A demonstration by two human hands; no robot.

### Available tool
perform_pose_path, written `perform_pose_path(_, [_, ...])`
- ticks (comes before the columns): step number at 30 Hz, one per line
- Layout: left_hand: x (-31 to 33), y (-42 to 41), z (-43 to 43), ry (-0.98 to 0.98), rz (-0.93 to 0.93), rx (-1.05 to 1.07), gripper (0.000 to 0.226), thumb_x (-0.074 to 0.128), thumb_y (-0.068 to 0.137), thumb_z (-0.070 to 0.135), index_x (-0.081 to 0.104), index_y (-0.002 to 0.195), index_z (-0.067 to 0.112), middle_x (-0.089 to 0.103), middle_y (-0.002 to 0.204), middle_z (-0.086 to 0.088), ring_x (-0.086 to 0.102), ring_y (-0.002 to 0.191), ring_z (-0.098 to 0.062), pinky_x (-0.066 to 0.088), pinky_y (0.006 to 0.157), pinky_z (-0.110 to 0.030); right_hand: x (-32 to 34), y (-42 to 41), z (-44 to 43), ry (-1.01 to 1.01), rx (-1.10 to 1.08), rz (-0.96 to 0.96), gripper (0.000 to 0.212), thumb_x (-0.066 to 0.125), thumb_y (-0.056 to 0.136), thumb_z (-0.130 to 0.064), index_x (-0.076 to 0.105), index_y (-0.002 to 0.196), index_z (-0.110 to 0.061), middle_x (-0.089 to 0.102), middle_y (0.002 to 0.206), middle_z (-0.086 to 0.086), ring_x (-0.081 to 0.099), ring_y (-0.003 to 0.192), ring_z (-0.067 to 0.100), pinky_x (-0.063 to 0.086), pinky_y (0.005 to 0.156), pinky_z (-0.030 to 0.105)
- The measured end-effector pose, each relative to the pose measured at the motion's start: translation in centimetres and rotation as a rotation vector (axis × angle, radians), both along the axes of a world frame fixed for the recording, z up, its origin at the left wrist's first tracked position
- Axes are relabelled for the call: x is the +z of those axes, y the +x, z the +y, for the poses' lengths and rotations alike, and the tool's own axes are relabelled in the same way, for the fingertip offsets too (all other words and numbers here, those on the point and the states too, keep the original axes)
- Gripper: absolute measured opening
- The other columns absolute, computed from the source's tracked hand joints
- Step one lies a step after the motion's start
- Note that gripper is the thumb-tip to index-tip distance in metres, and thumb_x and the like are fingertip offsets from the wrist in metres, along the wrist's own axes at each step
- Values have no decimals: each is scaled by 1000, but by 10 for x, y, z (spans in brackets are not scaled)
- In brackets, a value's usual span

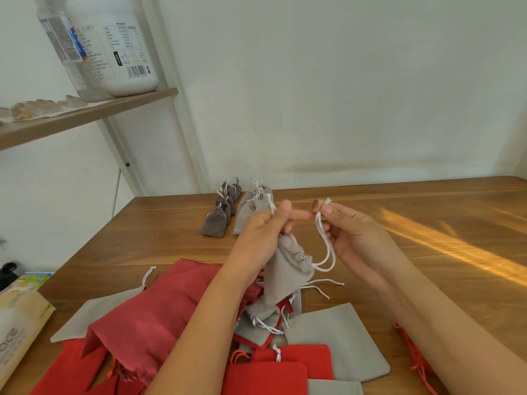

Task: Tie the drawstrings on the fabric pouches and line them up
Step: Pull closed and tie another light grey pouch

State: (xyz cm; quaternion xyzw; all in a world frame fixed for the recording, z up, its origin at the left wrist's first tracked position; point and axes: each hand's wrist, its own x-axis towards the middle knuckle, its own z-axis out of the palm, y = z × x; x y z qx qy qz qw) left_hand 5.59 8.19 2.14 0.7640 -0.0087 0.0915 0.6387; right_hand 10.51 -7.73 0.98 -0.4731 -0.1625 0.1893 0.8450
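Note:
A light grey pouch [286,270] hangs in the air above the table, its mouth gathered tight. My left hand [261,238] grips its neck and one white string end. My right hand [349,233] pinches the other white drawstring [323,240], which loops down to the pouch's mouth. Near the wall stand tied pouches in two rows: dark grey ones [219,218] on the left and light grey ones [252,208] beside them. A heap of untied red pouches [159,312] and grey pouches [339,334] lies on the table below my hands.
The wooden table [427,238] runs to the white wall. A shelf [85,115] at the upper left carries a white jar [119,47] and a clear bottle. A cardboard box [20,323] sits at the left edge. An orange-red string [416,357] lies under my right forearm.

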Motion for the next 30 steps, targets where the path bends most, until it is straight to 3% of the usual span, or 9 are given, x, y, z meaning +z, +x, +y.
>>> perform_pose_path(2, [-2,4,8,-92,-27,81,47,33,100,43,76,97,24,68,83,7,63,87,-10,49,88,-25,2,3,-3,122,1,133,13,57,83,-13,69,84,-7,71,87,8,52,55,6,49,53,13])
perform_pose_path(4, [0,9,15,-316,-47,159,50,28,103,37,74,97,15,74,93,2,67,96,-13,50,90,-26,4,8,-7,198,-21,240,10,56,83,-12,65,85,-9,73,101,10,57,53,4,49,49,13])
perform_pose_path(9, [1,15,35,-643,-51,232,56,22,105,38,70,100,9,75,94,-6,70,93,-13,49,90,-30,-1,19,-17,222,-100,305,11,55,83,-16,66,83,-15,73,95,-1,55,59,7,41,48,16])
perform_pose_path(13, [1,14,40,-857,-102,198,55,23,105,35,68,97,4,74,82,-7,71,86,-17,50,91,-32,-4,21,-15,287,-62,341,7,57,80,-11,59,87,-11,61,71,-1,45,49,6,38,43,16])
perform_pose_path(15, [3,14,43,-990,-130,197,58,26,105,33,72,89,1,71,74,-7,72,78,-18,51,91,-36,-6,21,-13,325,-52,346,17,64,70,-10,56,84,-11,54,63,-2,43,46,6,37,42,15])
perform_pose_path(17, [4,14,46,-1093,-148,225,62,30,105,30,74,72,1,62,58,-4,68,62,-16,56,84,-37,-7,23,-14,325,-90,348,9,59,76,-9,53,82,-10,51,61,-2,41,47,7,36,43,15])
perform_pose_path(19, [5,14,45,-1133,-131,257,55,32,104,28,62,64,6,45,44,1,54,45,-12,57,71,-34,-7,25,-16,331,-153,362,13,45,92,-7,53,81,-9,50,60,-1,38,48,7,34,44,15])
perform_pose_path(22, [3,16,39,-1180,-79,264,55,33,104,26,43,52,14,28,41,3,32,35,-11,40,62,-28,-9,30,-19,369,-233,407,24,36,99,-6,52,81,-8,50,58,0,37,44,7,32,42,15])
perform_pose_path(30, [2,14,32,-1031,-15,260,60,34,104,31,40,46,17,22,41,7,21,31,-7,35,38,-17,-14,30,-16,435,-317,421,24,36,100,-5,53,82,-8,50,55,-1,36,46,7,31,45,15])
